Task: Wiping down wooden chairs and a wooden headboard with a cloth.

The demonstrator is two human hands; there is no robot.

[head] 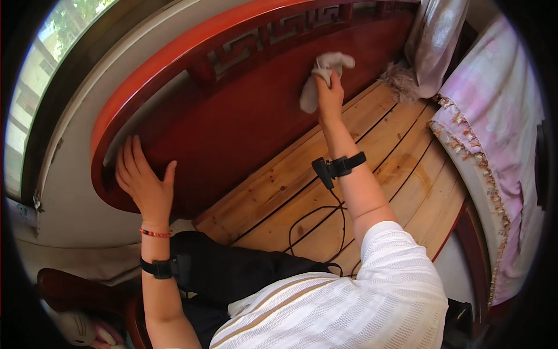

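Observation:
My right hand (330, 97) grips a bunched light grey cloth (335, 61), which lies against the upright red wooden headboard (244, 113) of a bed. Part of the cloth hangs down on the left side of my fingers. My left hand (146, 181) rests with spread fingers on the lower left end of the headboard, next to the gap under its curved top rail, and holds nothing. Cut-out fretwork (279, 32) runs below that rail. Both wrists wear black straps with small devices; a red bead bracelet is on the left wrist.
Wooden bed slats (270, 200) adjoin the headboard's foot, with a black cable (290, 231) looped over them. A pink and white tasselled cloth (501, 131) drapes at the right, near a grey curtain (436, 48). A window (43, 74) is at upper left, a plush toy (78, 329) at lower left.

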